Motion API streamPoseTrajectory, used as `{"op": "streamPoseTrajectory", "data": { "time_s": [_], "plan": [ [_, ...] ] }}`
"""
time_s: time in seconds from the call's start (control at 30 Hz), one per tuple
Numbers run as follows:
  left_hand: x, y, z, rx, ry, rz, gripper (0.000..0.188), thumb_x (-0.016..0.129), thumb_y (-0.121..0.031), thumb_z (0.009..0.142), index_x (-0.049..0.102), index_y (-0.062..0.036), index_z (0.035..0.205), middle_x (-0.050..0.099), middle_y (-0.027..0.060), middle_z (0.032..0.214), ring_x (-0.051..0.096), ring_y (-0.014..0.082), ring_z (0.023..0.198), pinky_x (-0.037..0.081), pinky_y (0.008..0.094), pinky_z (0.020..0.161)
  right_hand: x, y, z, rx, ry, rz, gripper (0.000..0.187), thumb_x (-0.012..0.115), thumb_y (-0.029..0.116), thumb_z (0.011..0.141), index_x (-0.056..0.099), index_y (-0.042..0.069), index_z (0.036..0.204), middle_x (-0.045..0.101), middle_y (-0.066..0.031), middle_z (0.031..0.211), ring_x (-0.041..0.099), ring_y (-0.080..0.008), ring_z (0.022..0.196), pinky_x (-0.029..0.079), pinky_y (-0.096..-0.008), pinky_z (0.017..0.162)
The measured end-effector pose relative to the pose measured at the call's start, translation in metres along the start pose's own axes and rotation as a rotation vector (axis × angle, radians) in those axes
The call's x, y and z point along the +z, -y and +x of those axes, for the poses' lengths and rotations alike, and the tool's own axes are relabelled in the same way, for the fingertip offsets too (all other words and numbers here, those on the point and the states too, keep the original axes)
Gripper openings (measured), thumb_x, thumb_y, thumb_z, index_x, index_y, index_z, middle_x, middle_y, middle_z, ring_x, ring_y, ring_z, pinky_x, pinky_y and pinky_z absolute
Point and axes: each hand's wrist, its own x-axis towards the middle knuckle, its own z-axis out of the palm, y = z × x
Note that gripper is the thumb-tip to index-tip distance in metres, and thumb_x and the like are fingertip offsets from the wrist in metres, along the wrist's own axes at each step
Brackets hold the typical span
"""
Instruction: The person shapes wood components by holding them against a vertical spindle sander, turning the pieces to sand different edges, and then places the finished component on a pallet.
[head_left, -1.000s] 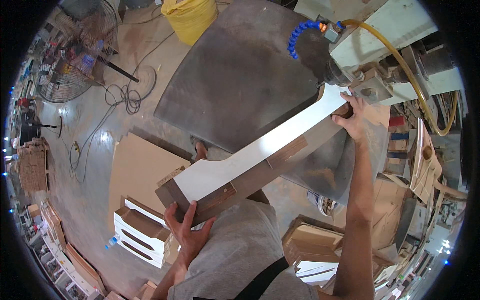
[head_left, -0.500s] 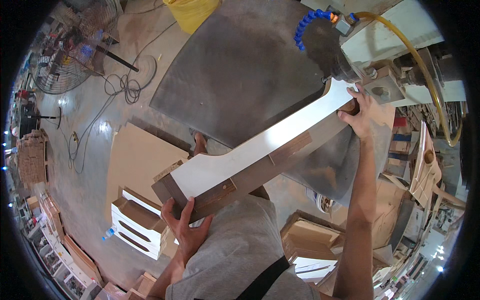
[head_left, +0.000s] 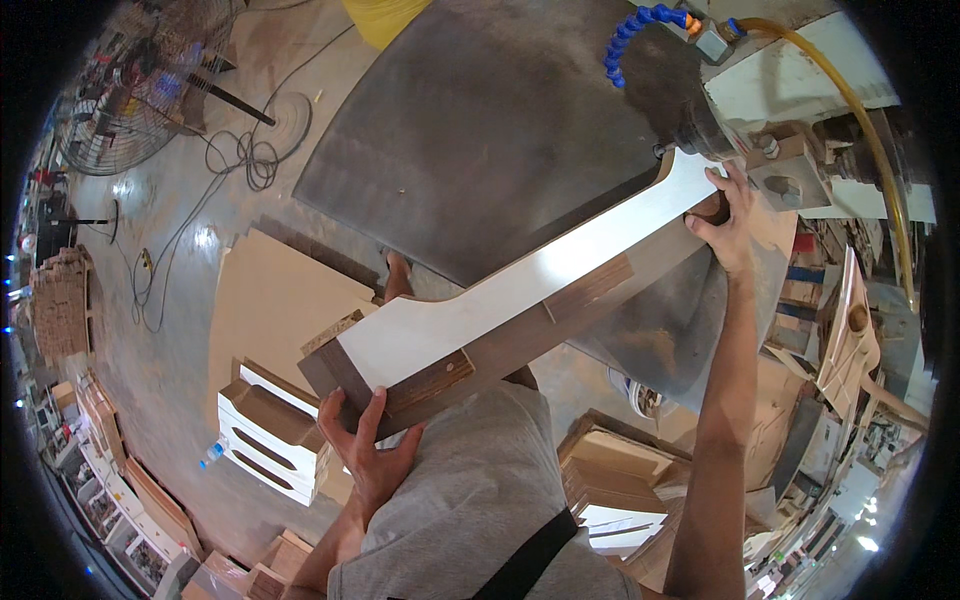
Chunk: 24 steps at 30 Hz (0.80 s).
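Note:
A long white panel [head_left: 540, 265] with curved cut-outs along its far edge lies on a brown wooden jig [head_left: 520, 345], slanting across the front of a dark machine table [head_left: 450, 130]. My left hand [head_left: 365, 445] grips the jig's near-left end, fingertips over its top and at the panel's corner. At the far-right end, my right hand [head_left: 730, 225] has its fingers over the panel's end and its thumb by a round brown knob [head_left: 708, 210]. The panel's far-right tip sits close beside a machine spindle [head_left: 690, 140]; whether the cutter touches it I cannot tell.
A blue segmented hose [head_left: 625, 40] and a yellow tube [head_left: 840, 75] hang about the machine. Left stand a fan [head_left: 120, 110], tangled cable [head_left: 245, 165] and a flat cardboard sheet [head_left: 270, 290]. Slotted white panels [head_left: 265, 450] stand at lower left; more stacked parts [head_left: 615, 490] lie near my right.
The view has shifted slightly. Both hands keep their grip on the jig and panel, which stay in nearly the same place by the spindle.

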Motion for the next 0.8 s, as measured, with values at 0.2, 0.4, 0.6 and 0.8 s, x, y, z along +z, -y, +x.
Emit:
{"op": "streamPoseTrajectory", "data": {
  "time_s": [0.2, 0.4, 0.6, 0.8],
  "plan": [
    [0.002, 0.0, 0.0, 0.01, -0.022, 0.004, 0.078, 0.094, -0.017, 0.056, 0.062, -0.0164, 0.127, 0.03, 0.022, 0.14, 0.038, 0.0436, 0.129, 0.045, 0.0523, 0.099, -0.001, -0.003, 0.0, -0.023, -0.005, -0.028, 0.074, 0.083, 0.025, 0.056, 0.062, 0.015, 0.126, 0.053, -0.0121, 0.113, 0.046, -0.0316, 0.112, 0.034, -0.0421, 0.101],
    [0.001, -0.002, 0.001, 0.003, -0.027, 0.014, 0.078, 0.094, -0.019, 0.054, 0.063, -0.0166, 0.126, 0.031, 0.0219, 0.139, 0.038, 0.0435, 0.129, 0.043, 0.0531, 0.1, -0.004, 0.007, 0.004, 0.0, -0.005, -0.084, 0.074, 0.082, 0.024, 0.057, 0.062, 0.011, 0.127, 0.057, -0.0126, 0.113, 0.049, -0.0303, 0.112, 0.036, -0.0411, 0.102],
    [0.003, -0.002, 0.003, 0.017, -0.04, 0.009, 0.078, 0.095, -0.021, 0.054, 0.063, -0.0157, 0.125, 0.031, 0.0221, 0.139, 0.038, 0.0428, 0.128, 0.043, 0.0534, 0.099, -0.013, 0.03, 0.012, 0.12, 0.106, 0.196, 0.07, 0.08, 0.02, 0.063, 0.059, -0.006, 0.124, 0.066, -0.0109, 0.108, 0.061, -0.017, 0.099, 0.047, -0.0315, 0.09],
    [-0.003, -0.018, 0.022, -0.046, -0.016, -0.027, 0.077, 0.093, -0.017, 0.057, 0.062, -0.0157, 0.128, 0.031, 0.0223, 0.14, 0.039, 0.0445, 0.129, 0.041, 0.0528, 0.101, -0.019, 0.03, 0.017, 0.436, 0.219, 0.247, 0.066, 0.078, 0.017, 0.061, 0.058, 0.006, 0.124, 0.044, -0.0149, 0.133, 0.041, -0.0306, 0.128, 0.031, -0.0386, 0.108]
  ]
}}
